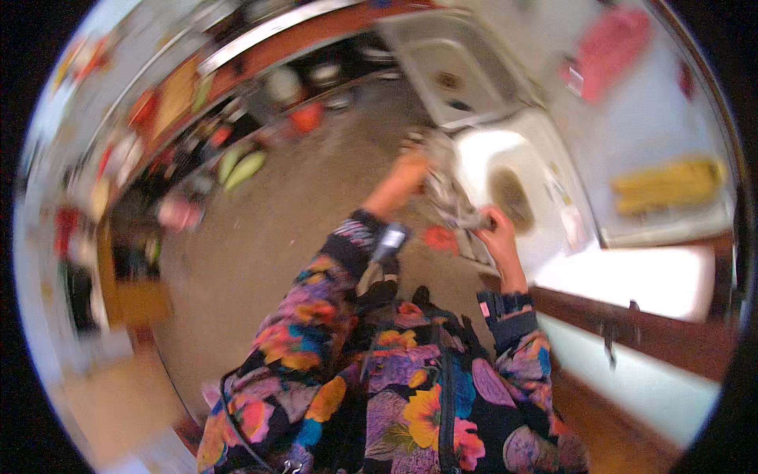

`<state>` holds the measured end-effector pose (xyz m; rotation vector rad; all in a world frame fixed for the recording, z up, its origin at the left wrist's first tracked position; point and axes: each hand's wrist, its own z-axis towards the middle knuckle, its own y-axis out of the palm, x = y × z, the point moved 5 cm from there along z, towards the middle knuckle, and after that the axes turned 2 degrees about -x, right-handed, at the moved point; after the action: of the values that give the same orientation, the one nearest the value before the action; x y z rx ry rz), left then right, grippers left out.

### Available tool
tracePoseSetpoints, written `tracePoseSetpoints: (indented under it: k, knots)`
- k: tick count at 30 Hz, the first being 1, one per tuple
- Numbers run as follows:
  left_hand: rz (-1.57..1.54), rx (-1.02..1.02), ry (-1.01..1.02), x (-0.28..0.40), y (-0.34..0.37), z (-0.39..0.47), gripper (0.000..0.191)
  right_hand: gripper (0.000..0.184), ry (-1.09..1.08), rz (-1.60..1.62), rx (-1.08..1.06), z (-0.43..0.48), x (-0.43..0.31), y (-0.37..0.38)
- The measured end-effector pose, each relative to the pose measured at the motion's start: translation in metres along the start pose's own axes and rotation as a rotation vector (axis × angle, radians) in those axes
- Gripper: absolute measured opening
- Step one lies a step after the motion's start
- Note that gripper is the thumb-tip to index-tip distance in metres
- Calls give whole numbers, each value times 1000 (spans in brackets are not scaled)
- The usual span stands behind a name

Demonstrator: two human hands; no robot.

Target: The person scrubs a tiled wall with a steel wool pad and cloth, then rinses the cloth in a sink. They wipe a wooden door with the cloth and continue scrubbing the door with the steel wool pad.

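Note:
A crumpled grey-beige cloth (447,192) stretches between my two hands at the near edge of the sink. My left hand (410,173) grips its upper part, the fingers blurred by motion. Lower down and to the right, my right hand (498,236) has the cloth pinched between thumb and fingers. Just beyond the cloth is a pale sink basin (548,231), strongly lit, with a dark brownish patch at its bottom. A second basin (408,44) adjoins it farther off.
Pink cloth (616,53) and yellow cloth (669,185) lie against the pale surface at right. Along the left, a low shelf holds blurred kitchenware; light green slippers (244,169) rest on the brown floor (266,249). A red item (441,238) shows below the cloth.

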<state>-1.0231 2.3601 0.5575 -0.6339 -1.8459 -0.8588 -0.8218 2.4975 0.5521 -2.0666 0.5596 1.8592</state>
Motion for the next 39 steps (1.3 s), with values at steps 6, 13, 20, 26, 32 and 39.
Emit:
tracePoseSetpoints:
  k: [6, 13, 20, 26, 32, 39]
  knots:
    - [-202, 414, 398, -3, -66, -74, 21, 38, 34, 116, -401, 30, 34, 60]
    - [72, 1018, 296, -11, -138, -238, 33, 50, -121, -354, -802, 25, 73, 193]
    - [377, 1004, 531, 43, -144, -269, 36, 58, -128, -159, -955, 77, 41, 311]
    - [546, 1210, 350, -61, -204, -257, 40, 45, -195, 62, -1163, 96, 124, 353]
    - [788, 1401, 290, -122, -212, -253, 61, 46, -60, -73, -1083, 121, 132, 357]
    - [430, 1251, 294, -210, -294, -237, 29, 33, 115, -11, -1408, 174, 233, 426]
